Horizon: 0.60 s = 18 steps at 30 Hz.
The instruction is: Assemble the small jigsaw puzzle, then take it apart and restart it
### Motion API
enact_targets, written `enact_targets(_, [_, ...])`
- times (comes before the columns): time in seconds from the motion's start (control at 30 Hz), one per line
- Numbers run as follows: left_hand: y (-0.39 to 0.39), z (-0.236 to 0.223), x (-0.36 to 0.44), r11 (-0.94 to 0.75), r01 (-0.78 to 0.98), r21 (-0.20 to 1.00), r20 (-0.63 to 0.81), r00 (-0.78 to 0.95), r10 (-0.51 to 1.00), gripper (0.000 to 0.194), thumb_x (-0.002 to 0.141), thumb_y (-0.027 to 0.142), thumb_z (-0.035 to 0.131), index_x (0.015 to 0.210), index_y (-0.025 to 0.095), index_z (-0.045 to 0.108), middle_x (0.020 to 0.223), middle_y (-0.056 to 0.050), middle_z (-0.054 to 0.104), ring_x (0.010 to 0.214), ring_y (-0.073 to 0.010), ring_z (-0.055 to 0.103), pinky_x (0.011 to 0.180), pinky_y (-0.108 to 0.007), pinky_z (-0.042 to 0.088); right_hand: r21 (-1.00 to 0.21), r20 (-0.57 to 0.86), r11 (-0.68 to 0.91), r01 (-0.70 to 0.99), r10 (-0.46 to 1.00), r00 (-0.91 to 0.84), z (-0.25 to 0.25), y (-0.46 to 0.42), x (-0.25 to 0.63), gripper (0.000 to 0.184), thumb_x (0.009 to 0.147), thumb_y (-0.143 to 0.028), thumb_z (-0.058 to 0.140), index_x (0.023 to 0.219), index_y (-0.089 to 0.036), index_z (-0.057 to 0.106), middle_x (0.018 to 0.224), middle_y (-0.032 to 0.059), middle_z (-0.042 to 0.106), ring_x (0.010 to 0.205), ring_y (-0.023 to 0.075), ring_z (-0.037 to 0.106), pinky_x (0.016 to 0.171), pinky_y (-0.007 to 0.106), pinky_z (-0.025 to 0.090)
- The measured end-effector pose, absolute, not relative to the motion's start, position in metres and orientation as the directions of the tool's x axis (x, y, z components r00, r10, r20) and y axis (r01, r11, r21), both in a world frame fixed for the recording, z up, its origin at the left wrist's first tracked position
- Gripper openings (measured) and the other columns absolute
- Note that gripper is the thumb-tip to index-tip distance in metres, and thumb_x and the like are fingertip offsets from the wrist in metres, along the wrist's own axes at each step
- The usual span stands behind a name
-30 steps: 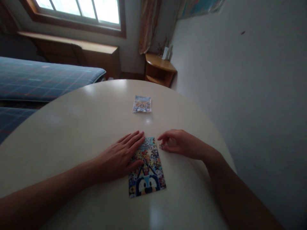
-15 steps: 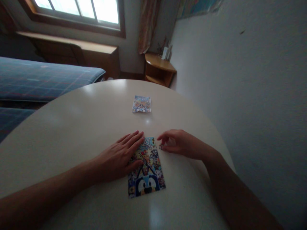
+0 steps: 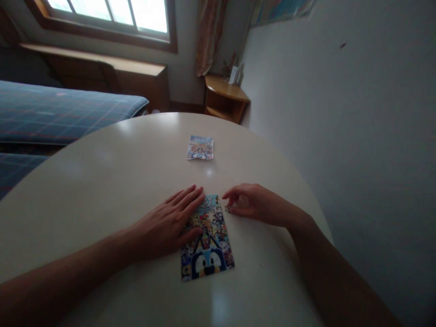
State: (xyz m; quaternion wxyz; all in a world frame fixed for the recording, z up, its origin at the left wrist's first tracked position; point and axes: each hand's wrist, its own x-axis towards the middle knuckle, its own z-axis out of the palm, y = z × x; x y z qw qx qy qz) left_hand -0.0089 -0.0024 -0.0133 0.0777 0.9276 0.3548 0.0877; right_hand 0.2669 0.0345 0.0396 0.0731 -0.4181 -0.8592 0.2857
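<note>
A colourful cartoon jigsaw puzzle lies flat on the table, with a big blue dog face along its near end. Across its left side my left hand rests palm down, fingers stretched out and thumb apart. A pale spot shows in the upper right part of the picture. Just beyond the puzzle's right edge, my right hand is curled, thumb and fingers bent around a small patterned piece at their tips. The piece looks like a jigsaw piece, partly covered by the thumb. Farther back lies a small packet with similar artwork.
The round white table fills the foreground. A grey wall runs close along its right side. Beyond the far edge stand a wooden corner shelf and a bed with a blue checked mattress.
Both hands, the puzzle and the packet keep their places. Only a very slight shift of the whole view shows.
</note>
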Motion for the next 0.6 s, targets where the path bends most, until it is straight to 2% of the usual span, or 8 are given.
enact_targets(0.13, [-0.003, -0.007, -0.006, -0.755, 0.631, 0.178, 0.174, 0.735, 0.656, 0.065, 0.098, 0.049, 0.042, 0.151, 0.014, 0.026, 0.158, -0.013, 0.027, 0.147, -0.0287, 0.021, 0.116, -0.047, 0.027, -0.559, -0.108, 0.487, 0.671, 0.76, -0.641, 0.041, 0.034, 0.266, 0.027, 0.085, -0.024, 0.066, 0.111, -0.02, 0.068, 0.091, 0.0032, 0.071, 0.08, 0.0148, 0.064, 0.077, 0.027, 0.047])
enact_targets(0.23, [-0.005, 0.001, -0.001, -0.788, 0.592, 0.167, 0.274, 0.74, 0.614, 0.05, 0.097, 0.038, 0.046, 0.141, 0.015, 0.042, 0.147, -0.013, 0.046, 0.136, -0.0284, 0.041, 0.111, -0.047, 0.036, -0.562, -0.112, 0.482, 0.672, 0.761, -0.639, 0.041, 0.033, 0.265, 0.026, 0.084, -0.024, 0.067, 0.11, -0.019, 0.068, 0.091, 0.0033, 0.071, 0.08, 0.0148, 0.065, 0.077, 0.027, 0.047])
enact_targets(0.33, [-0.011, 0.008, 0.004, -0.862, 0.477, 0.172, 0.375, 0.777, 0.505, 0.027, 0.095, 0.026, 0.048, 0.119, 0.016, 0.057, 0.121, -0.01, 0.064, 0.111, -0.0237, 0.059, 0.096, -0.041, 0.048, -0.561, -0.11, 0.478, 0.675, 0.766, -0.634, 0.041, 0.033, 0.265, 0.027, 0.083, -0.022, 0.067, 0.11, -0.02, 0.069, 0.09, 0.0029, 0.072, 0.079, 0.0145, 0.065, 0.076, 0.026, 0.047])
enact_targets(0.4, [-0.016, 0.01, 0.007, -0.924, 0.351, 0.149, 0.424, 0.822, 0.38, 0.02, 0.094, 0.021, 0.05, 0.11, 0.017, 0.061, 0.111, -0.007, 0.068, 0.101, -0.0208, 0.062, 0.088, -0.036, 0.051, -0.563, -0.108, 0.476, 0.676, 0.768, -0.631, 0.041, 0.033, 0.265, 0.028, 0.083, -0.021, 0.067, 0.111, -0.02, 0.069, 0.091, 0.0027, 0.072, 0.079, 0.0143, 0.065, 0.076, 0.026, 0.047])
enact_targets(0.47, [-0.021, 0.011, 0.009, -0.959, 0.255, 0.122, 0.454, 0.845, 0.282, 0.019, 0.092, 0.019, 0.051, 0.108, 0.016, 0.062, 0.109, -0.007, 0.069, 0.099, -0.0201, 0.063, 0.086, -0.034, 0.051, -0.561, -0.108, 0.473, 0.679, 0.771, -0.627, 0.04, 0.033, 0.265, 0.028, 0.083, -0.021, 0.067, 0.111, -0.02, 0.069, 0.091, 0.0029, 0.072, 0.079, 0.0143, 0.065, 0.076, 0.026, 0.047])
enact_targets(0.6, [-0.027, 0.013, 0.014, -0.977, 0.178, 0.114, 0.452, 0.867, 0.211, 0.021, 0.092, 0.022, 0.051, 0.107, 0.014, 0.063, 0.111, -0.008, 0.07, 0.098, -0.0198, 0.064, 0.092, -0.034, 0.049, -0.56, -0.099, 0.478, 0.677, 0.772, -0.627, 0.039, 0.034, 0.265, 0.027, 0.084, -0.024, 0.067, 0.11, -0.02, 0.069, 0.09, 0.0031, 0.072, 0.079, 0.0144, 0.065, 0.076, 0.026, 0.047])
